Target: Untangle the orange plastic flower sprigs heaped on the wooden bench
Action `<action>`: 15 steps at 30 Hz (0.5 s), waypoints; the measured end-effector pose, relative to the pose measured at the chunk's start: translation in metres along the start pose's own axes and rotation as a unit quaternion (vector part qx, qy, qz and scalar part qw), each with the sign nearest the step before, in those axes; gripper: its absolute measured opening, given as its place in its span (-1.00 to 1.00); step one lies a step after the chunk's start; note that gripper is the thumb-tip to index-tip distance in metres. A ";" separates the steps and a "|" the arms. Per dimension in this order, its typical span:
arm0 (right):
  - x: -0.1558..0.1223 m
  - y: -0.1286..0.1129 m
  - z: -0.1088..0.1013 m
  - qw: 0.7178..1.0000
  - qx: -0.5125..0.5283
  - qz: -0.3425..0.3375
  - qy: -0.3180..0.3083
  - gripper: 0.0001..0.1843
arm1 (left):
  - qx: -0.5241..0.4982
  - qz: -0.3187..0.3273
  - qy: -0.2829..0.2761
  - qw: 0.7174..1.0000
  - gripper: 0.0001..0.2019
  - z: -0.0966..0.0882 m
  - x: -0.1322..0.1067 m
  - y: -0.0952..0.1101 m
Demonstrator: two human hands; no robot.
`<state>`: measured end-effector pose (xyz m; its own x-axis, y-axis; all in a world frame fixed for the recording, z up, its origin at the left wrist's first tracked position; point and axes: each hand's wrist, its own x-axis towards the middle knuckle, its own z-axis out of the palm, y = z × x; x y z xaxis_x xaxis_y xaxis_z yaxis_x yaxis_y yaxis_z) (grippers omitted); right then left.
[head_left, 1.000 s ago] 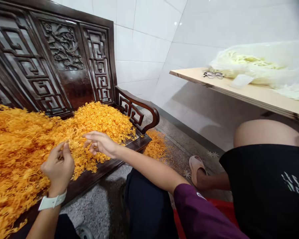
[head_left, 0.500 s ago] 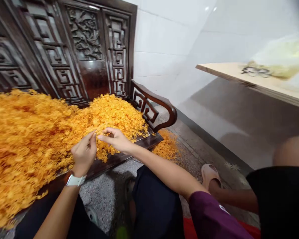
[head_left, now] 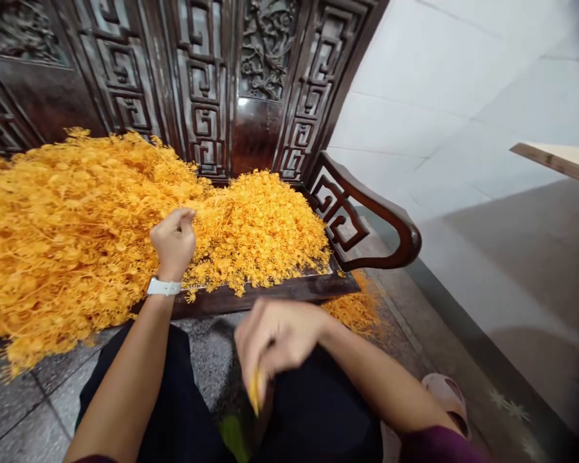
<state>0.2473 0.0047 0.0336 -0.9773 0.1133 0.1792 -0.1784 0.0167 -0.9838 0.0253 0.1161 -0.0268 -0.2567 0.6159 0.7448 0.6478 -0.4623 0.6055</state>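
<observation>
A big heap of orange-yellow plastic flower pieces (head_left: 96, 218) spreads over the seat of a dark carved wooden bench (head_left: 265, 286). A smaller heap (head_left: 265, 225) of the same pieces sits by the armrest. My left hand (head_left: 174, 241), a pale watch on its wrist, is closed over the place where the heaps meet; anything between its fingertips is too small to make out. Lower and nearer to me, my right hand (head_left: 277, 337) is blurred, pinching a small yellow plastic piece (head_left: 255, 391) that points downward above my lap.
A curved armrest (head_left: 376, 218) ends the bench on the right. Under it, thin orange stems (head_left: 357, 308) lie on the floor. A wooden board (head_left: 554, 164) juts in at right. Another person's sandalled foot (head_left: 446, 395) and white star-shaped pieces (head_left: 509, 408) are below. Something green (head_left: 234, 437) shows at bottom.
My right hand has left my left hand and moved down toward my lap with a yellow piece in it. The view has turned left, and the board has mostly slid out of view.
</observation>
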 end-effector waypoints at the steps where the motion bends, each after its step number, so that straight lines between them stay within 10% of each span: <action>1: 0.005 -0.004 0.009 0.994 0.013 0.011 -0.106 -0.69 | -0.026 -0.022 0.005 0.999 -0.80 -0.003 0.005 -0.003; 4: 0.008 -0.017 0.020 0.973 0.044 0.015 -0.228 -0.68 | -0.135 -0.072 0.000 0.988 -0.76 -0.009 0.013 -0.009; 7: -0.005 -0.025 -0.004 0.990 0.063 -0.008 0.129 -0.56 | -0.192 -0.106 0.005 0.976 -0.77 -0.010 0.011 -0.008; 10: -0.016 -0.016 -0.043 0.849 0.105 0.027 0.518 -0.41 | -0.217 -0.126 -0.002 0.968 -0.77 -0.005 0.007 -0.007; 12: -0.018 -0.001 -0.061 0.793 0.160 0.068 0.584 -0.48 | -0.237 -0.140 -0.013 0.961 -0.75 -0.001 0.004 -0.003; 15: -0.016 0.023 -0.067 0.784 0.157 0.104 0.592 -0.68 | -0.340 -0.210 -0.059 0.915 -0.71 0.000 -0.001 0.010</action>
<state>0.2667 0.0702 0.0077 -0.2319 0.9262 -0.2973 -0.2302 -0.3492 -0.9083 0.0316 0.1107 -0.0216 -0.2747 0.8767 0.3948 -0.0956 -0.4335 0.8961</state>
